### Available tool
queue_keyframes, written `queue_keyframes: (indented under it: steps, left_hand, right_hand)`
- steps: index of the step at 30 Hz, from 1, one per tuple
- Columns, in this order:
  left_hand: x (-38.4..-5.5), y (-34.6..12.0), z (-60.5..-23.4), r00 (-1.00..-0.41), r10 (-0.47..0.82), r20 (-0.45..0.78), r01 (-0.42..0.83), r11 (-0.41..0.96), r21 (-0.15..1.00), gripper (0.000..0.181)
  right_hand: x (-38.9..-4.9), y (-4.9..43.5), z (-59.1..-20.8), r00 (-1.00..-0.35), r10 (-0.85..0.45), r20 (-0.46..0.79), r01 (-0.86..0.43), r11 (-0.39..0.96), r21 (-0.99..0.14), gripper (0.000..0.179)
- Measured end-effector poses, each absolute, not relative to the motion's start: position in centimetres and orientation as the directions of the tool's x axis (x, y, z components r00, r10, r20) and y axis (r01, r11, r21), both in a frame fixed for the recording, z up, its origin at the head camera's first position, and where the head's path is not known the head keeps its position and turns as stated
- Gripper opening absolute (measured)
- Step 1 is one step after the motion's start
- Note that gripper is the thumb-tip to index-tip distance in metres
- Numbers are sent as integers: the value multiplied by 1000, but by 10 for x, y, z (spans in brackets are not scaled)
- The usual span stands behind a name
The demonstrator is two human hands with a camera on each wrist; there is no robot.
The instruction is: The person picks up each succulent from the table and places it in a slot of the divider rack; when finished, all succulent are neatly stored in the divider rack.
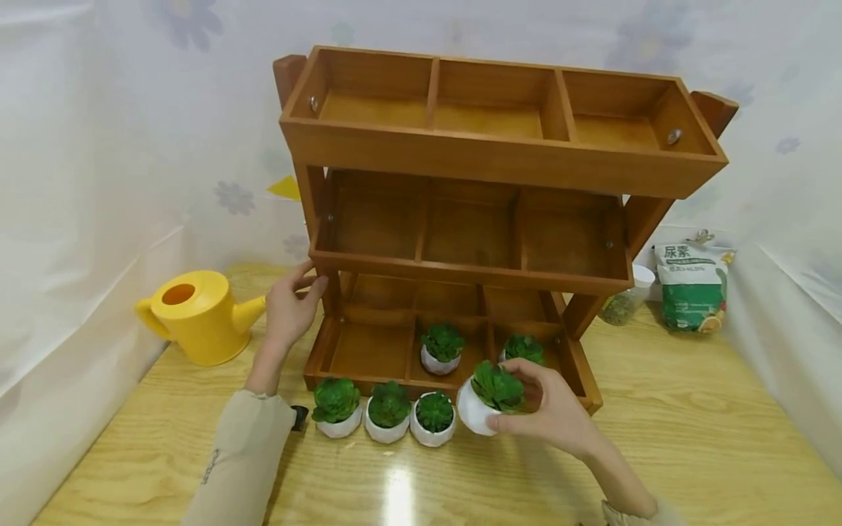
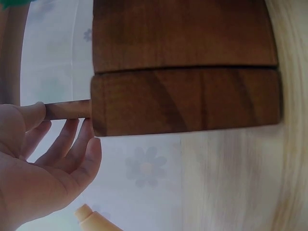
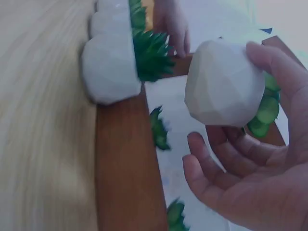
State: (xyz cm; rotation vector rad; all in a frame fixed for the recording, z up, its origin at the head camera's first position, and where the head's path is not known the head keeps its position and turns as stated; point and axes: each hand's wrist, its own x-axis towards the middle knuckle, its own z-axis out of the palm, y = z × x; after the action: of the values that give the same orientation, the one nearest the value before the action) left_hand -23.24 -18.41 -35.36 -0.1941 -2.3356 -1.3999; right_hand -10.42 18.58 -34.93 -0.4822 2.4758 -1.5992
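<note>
My right hand (image 1: 559, 413) holds a succulent in a white faceted pot (image 1: 476, 409), thumb and fingers on the pot's sides. It is tilted and raised in front of the bottom tier of a three-tier wooden plant stand (image 1: 493, 155). My left hand (image 1: 292, 307) grips the stand's left upright (image 2: 67, 109), thumb on one side and fingers on the other. One potted succulent (image 1: 442, 349) sits in the bottom tier's middle compartment. Another succulent (image 1: 524, 349) is in the right compartment, partly hidden by my right hand. Three more potted succulents (image 1: 388, 413) line the table before the stand.
A yellow watering can (image 1: 204, 318) stands left of the stand, its spout close to my left hand. At the right are a clear jar with a white lid (image 1: 621, 303) and a green-and-white bag (image 1: 692, 288) closed with a clip. White floral sheeting surrounds the table.
</note>
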Motion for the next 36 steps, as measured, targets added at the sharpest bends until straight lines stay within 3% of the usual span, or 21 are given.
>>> queue_keyframes:
  steps: [5, 8, 14, 25, 36]
  left_hand:
    - [-232, -184, -355, -912, -92, 400, 310, 483, 819, 42]
    - [-232, -184, -356, -909, -99, 404, 311, 484, 818, 41]
    - [-230, -184, -355, -906, -100, 412, 316, 488, 813, 42]
    - [-232, -183, -355, -909, -102, 404, 306, 495, 813, 42]
    - [-231, -183, -354, -903, -102, 418, 317, 499, 806, 41]
  right_hand:
    - [-117, 168, -332, -915, -403, 6, -93, 196, -976, 46]
    - [-126, 155, -324, -907, -420, -10, -60, 154, -986, 42]
    - [-143, 132, -315, -929, -366, -47, -71, 300, -951, 48]
    - [-166, 96, -305, -902, -428, 63, -321, 565, -760, 54]
    - [-194, 67, -309, -857, -515, 25, -391, 617, -683, 61]
